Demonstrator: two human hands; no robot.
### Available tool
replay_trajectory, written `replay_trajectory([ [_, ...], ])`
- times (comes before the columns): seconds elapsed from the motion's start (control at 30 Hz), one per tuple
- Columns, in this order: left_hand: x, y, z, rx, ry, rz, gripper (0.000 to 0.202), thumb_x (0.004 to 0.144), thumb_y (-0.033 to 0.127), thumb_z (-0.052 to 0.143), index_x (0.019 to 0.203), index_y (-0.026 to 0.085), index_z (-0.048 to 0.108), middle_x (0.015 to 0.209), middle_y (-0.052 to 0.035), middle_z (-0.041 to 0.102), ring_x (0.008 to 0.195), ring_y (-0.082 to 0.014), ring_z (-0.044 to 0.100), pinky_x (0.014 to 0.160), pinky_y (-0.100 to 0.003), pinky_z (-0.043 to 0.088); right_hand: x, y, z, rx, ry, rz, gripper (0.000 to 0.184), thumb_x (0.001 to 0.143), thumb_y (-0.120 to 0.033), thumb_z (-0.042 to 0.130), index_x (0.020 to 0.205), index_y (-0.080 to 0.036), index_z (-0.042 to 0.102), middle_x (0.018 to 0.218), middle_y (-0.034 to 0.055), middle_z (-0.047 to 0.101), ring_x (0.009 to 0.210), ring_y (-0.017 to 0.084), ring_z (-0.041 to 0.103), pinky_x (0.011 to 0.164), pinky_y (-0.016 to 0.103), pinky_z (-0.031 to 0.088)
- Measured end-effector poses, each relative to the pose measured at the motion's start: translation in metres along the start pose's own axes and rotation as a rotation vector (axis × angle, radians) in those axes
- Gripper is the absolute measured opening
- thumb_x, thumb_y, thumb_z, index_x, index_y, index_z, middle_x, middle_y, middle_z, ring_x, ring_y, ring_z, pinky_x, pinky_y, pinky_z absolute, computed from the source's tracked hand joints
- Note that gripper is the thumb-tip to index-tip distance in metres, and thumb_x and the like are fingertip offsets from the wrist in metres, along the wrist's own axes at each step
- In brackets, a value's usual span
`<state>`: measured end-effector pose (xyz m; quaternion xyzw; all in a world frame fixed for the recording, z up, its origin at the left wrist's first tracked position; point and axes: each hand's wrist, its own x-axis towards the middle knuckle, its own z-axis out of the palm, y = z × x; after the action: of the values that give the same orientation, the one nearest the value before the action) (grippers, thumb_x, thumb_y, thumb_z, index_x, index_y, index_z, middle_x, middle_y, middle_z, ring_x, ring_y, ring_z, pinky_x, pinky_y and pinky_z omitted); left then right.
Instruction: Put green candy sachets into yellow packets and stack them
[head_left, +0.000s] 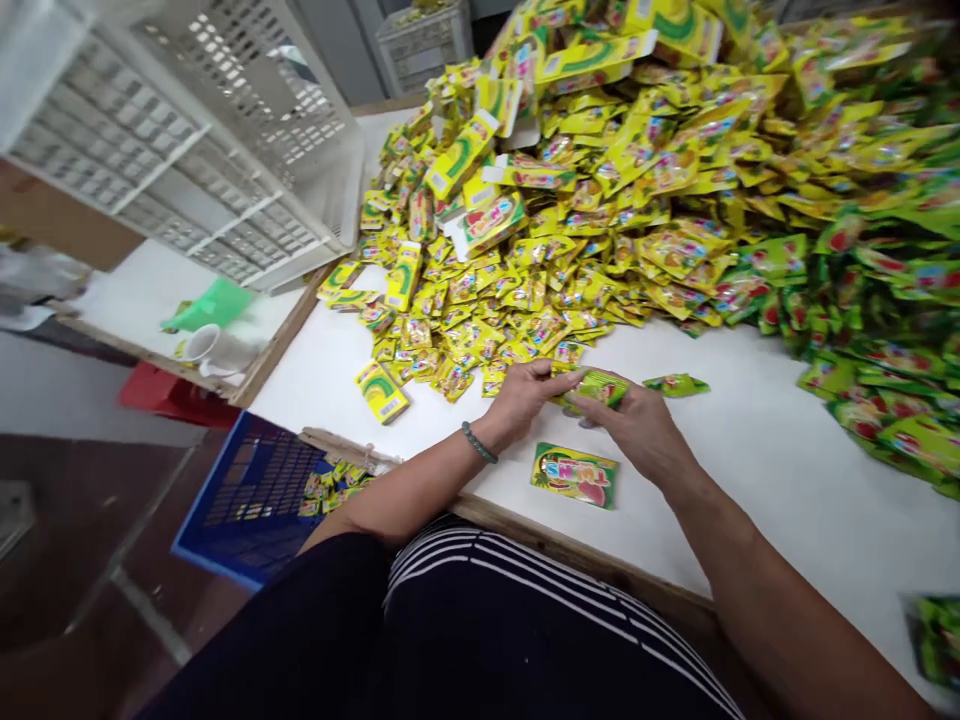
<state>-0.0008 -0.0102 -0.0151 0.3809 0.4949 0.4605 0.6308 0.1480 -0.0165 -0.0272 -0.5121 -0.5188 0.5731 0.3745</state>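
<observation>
Over the white table, my left hand (523, 398) and my right hand (637, 425) meet, fingers closed. Between them are small candy packets (601, 387); a green one shows in my right fingers, and a yellow edge shows at my left fingertips. Just below my hands a flat green-and-yellow box (575, 476) lettered TWINS lies on the table. A single green packet (677, 384) rests to the right of my right hand. Beyond my hands spreads a big heap of yellow packets (517, 310), with yellow boxes (463, 155) lying on it.
Green packets (892, 370) are heaped at the right. One yellow box (381, 392) lies left of my left hand. A blue crate (225, 530) holding some packets sits below the table's left edge. A white plastic crate (225, 150) and a white cup (217, 347) stand at upper left.
</observation>
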Motion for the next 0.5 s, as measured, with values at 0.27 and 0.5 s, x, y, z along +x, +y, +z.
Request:
replay_trajectory([
  [0.27,-0.050,0.065,-0.091,0.908,0.340,0.161,0.028,0.078,0.025,0.067,0.104,0.021,0.058,0.094,-0.0051,0.067,0.077,-0.0171,0.062,0.073,-0.032,0.047,-0.006,0.006,-0.017,-0.189,0.192,-0.027,0.033,0.072,-0.054,0.073,0.084,-0.023,0.074,0.077,0.0051,0.074,0.075,0.027,0.068,0.072,0.044,0.053],
  [0.5,-0.075,0.070,-0.177,1.450,0.822,-0.255,0.075,0.077,0.065,0.063,0.129,0.014,0.047,0.113,-0.0251,0.063,0.103,-0.0397,0.064,0.084,-0.046,0.048,-0.008,-0.004,-0.015,-0.421,0.269,-0.022,0.032,0.076,-0.058,0.063,0.083,-0.029,0.071,0.072,0.0099,0.071,0.074,0.034,0.063,0.067,0.049,0.047],
])
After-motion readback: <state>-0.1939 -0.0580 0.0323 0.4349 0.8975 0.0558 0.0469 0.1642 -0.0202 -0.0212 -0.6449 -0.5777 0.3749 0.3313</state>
